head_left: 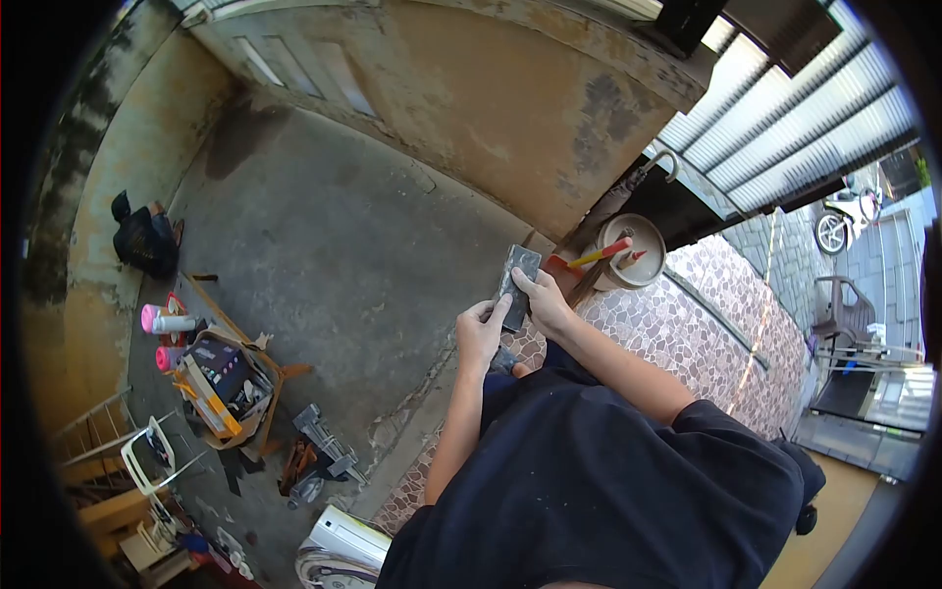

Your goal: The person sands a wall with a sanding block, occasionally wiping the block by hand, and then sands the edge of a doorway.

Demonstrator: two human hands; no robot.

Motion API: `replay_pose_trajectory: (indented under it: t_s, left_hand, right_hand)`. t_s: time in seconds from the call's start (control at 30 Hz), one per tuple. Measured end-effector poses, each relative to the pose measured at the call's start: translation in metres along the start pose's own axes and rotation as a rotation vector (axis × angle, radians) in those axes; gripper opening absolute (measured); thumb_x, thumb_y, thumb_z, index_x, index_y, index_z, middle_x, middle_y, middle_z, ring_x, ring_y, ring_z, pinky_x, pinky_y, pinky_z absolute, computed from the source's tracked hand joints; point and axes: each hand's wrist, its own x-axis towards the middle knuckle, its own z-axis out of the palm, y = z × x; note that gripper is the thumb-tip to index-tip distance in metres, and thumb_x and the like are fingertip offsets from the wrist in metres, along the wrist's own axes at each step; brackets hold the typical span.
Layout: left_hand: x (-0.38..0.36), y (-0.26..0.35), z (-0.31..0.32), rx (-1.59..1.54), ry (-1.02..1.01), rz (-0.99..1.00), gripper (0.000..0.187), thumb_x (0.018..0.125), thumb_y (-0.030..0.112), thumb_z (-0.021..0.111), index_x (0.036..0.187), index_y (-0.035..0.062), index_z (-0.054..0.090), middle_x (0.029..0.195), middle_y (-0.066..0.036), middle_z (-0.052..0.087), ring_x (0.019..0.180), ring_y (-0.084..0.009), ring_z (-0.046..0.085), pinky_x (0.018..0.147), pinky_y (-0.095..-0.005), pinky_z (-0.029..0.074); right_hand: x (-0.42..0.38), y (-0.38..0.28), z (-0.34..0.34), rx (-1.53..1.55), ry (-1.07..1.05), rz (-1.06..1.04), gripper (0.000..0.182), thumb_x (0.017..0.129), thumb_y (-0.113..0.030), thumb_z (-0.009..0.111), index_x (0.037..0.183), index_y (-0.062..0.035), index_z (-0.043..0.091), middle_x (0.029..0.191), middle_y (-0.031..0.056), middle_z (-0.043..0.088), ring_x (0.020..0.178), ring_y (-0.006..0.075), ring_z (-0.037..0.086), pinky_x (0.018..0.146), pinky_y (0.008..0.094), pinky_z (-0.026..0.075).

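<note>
A dark rectangular block (520, 270) with a worn, greyish surface is held in front of the body, over the border between the grey concrete floor and the patterned stone paving. My left hand (482, 332) grips its lower left side, with the thumb on its face. On the right side, my right hand (541, 296) holds the same block, its thumb also on the face. The fingers behind the block are hidden. Just right of my hands is a round container (646, 236) with a red and yellow handled tool (601, 252) at it.
A cardboard box (224, 383) of items stands at the left, near pink-capped bottles (157, 319) and a black bag (145, 239). Metal parts (329, 442) lie on the floor. A chair (842, 309) and a motorcycle (834, 231) are at the right.
</note>
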Motion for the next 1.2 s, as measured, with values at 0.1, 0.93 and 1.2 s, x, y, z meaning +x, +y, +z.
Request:
replay_pose_trajectory:
  t_s: [0.1, 0.93, 1.2]
  left_hand:
    - [0.005, 0.002, -0.007, 0.107, -0.021, -0.001, 0.033, 0.095, 0.026, 0.074, 0.091, -0.0072, 0.076, 0.078, -0.002, 0.071, 0.067, -0.0049, 0.059, 0.060, -0.0235, 0.045]
    - [0.106, 0.037, -0.060, -0.082, 0.062, 0.129, 0.039, 0.100, 0.026, 0.068, 0.070, 0.0066, 0.053, 0.064, 0.007, 0.046, 0.060, -0.0027, 0.037, 0.051, -0.0246, 0.030]
    - [0.201, 0.104, -0.083, 0.119, -0.036, 0.117, 0.039, 0.101, 0.029, 0.066, 0.073, 0.0032, 0.055, 0.064, 0.002, 0.051, 0.062, -0.0052, 0.044, 0.054, -0.0277, 0.037]
  right_hand:
    - [-0.006, 0.001, 0.003, 0.000, 0.014, -0.056, 0.015, 0.105, -0.021, 0.059, 0.107, -0.0066, 0.060, 0.091, -0.0006, 0.064, 0.080, 0.0090, 0.061, 0.073, 0.0276, 0.052]
    - [0.104, -0.004, 0.110, -0.482, 0.271, -0.236, 0.040, 0.108, -0.037, 0.048, 0.106, 0.0014, 0.061, 0.087, 0.0067, 0.065, 0.079, 0.0141, 0.059, 0.072, 0.0321, 0.048]
    - [0.186, -0.049, 0.148, -0.391, 0.359, -0.263, 0.037, 0.107, -0.034, 0.050, 0.104, 0.0007, 0.063, 0.086, 0.0060, 0.063, 0.078, 0.0146, 0.056, 0.072, 0.0329, 0.047]
